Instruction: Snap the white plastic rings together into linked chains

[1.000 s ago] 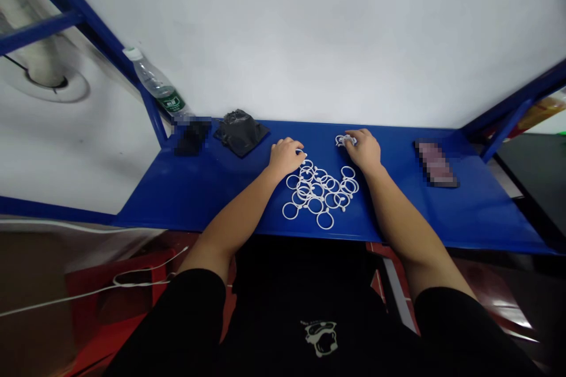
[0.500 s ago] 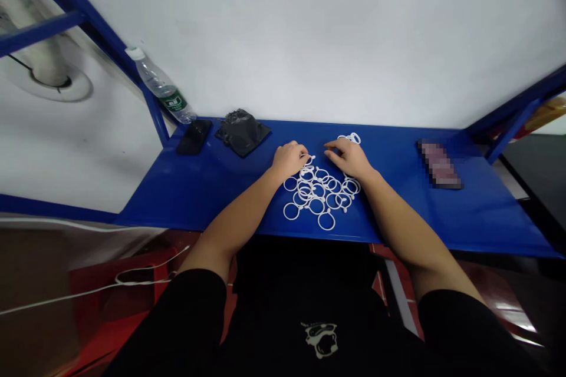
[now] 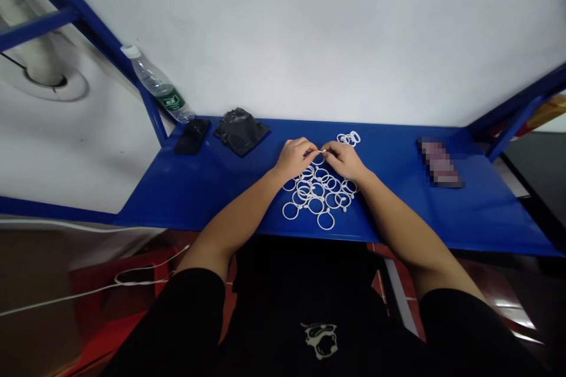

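Head cam: left hand (image 3: 294,159) & right hand (image 3: 345,160) both closed, fingertips pinching a white plastic ring (image 3: 321,153) at far edge of ring pile (image 3: 316,200); small ring cluster (image 3: 349,138) sits just past pile, on blue surface (image 3: 212,188).

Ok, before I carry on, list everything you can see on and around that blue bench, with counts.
white plastic rings: about twenty, tangled so the count is uncertain, white, heaped mid-bench under the hands
small ring cluster: a few, white, beyond the right hand
blue metal bench: 1, blue, in front of the person
plastic water bottle: 1, clear with green label, leaning at back left
dark rectangular device: 1, black, back left of bench
crumpled black bag: 1, black, beside that device
pixelated object: 1, colour unclear, right of bench
white cable: 1, white, below bench at left
T-shirt: 1, black, on the person
left hand: 1, bare, fingertips at a ring
right hand: 1, bare, fingertips at the same ring
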A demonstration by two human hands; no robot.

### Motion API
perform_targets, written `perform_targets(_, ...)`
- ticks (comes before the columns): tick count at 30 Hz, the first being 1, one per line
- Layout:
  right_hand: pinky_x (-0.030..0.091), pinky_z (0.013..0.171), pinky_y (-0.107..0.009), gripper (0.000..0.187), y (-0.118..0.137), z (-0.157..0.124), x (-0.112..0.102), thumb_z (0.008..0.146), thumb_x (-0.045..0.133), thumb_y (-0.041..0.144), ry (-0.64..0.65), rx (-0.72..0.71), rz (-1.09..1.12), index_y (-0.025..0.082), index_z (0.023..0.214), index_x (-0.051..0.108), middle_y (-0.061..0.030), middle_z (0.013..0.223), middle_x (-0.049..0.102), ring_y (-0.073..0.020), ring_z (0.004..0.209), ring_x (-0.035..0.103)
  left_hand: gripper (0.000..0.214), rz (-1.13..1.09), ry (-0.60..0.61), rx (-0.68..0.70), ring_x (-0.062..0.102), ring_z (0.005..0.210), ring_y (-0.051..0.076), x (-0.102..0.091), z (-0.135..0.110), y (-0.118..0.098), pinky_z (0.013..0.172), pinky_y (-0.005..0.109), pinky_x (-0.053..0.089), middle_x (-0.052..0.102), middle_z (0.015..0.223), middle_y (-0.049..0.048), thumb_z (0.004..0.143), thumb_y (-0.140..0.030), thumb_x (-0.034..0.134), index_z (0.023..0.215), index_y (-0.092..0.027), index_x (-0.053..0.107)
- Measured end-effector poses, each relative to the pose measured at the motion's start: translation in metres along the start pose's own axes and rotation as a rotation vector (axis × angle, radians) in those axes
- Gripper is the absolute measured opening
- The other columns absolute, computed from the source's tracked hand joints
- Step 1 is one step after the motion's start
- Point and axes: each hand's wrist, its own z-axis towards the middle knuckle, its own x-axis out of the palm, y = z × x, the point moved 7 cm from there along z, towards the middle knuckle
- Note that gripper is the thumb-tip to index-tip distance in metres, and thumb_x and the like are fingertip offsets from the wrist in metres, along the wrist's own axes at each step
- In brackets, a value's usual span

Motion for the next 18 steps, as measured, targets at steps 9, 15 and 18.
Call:
perform_targets(9,0.05,0.07,-0.036,0.011,-0.0006,-0.0002,-0.003,0.086,0.058,0.027,-0.044,0.045,0.08,0.025,0.082,0.068,-0.0014,0.072,0.071,-0.0217,0.066,0.062,0.006,-0.015,0.073,0.047,0.075,0.099,0.023,0.0099,-0.0007,-0.0069,0.099,0.043,0.052,0.081,0.103,0.0023,0.106,-0.026,0.082,0.105,-0.025,0.077)
perform_targets(15,0.053,0.071,-0.034,0.017,-0.0003,-0.0026,-0.0065,0.087,0.057,0.023,-0.017,0.07,0.161,0.024,0.085,0.074,-0.002,0.077,0.078,-0.0208,0.069,0.068,0.007,-0.026,0.049,0.036,0.075,0.093,0.022,0.0063,-0.0003,-0.0033,0.097,0.042,0.051,0.08,0.097,0.002,0.107,-0.022,0.078,0.1,-0.023,0.077)
perform_targets(18,0.054,0.07,-0.033,0.02,-0.0004,-0.0029,-0.0061,0.086,0.062,0.025,-0.021,0.051,0.19,0.022,0.096,0.08,-0.0028,0.084,0.082,-0.0204,0.07,0.07,0.009,-0.027,0.003,-0.025,0.075,0.091,0.022,0.0026,0.0006,0.0023,0.096,0.041,0.051,0.08,0.093,0.0015,0.105,-0.02,0.079,0.096,-0.023,0.077)
